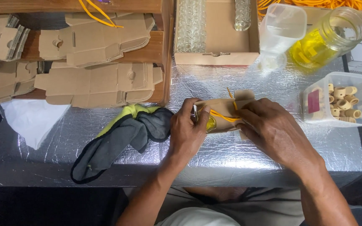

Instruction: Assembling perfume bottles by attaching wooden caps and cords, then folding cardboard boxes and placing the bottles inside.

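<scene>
While forearms angle inward, left hand (188, 130) and right hand (269, 127) each grip small cardboard box (222, 108), fingers curled.

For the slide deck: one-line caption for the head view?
Both hands, left and right, hold a small cardboard box with orange cord on a foil-covered table.

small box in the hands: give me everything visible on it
The box is small, brown cardboard, lying on the foil-covered table with a flap up at its right end. An orange cord crosses it, and something yellow and glassy shows at its left opening. The left hand grips its left end; the right hand covers its right side.
</scene>
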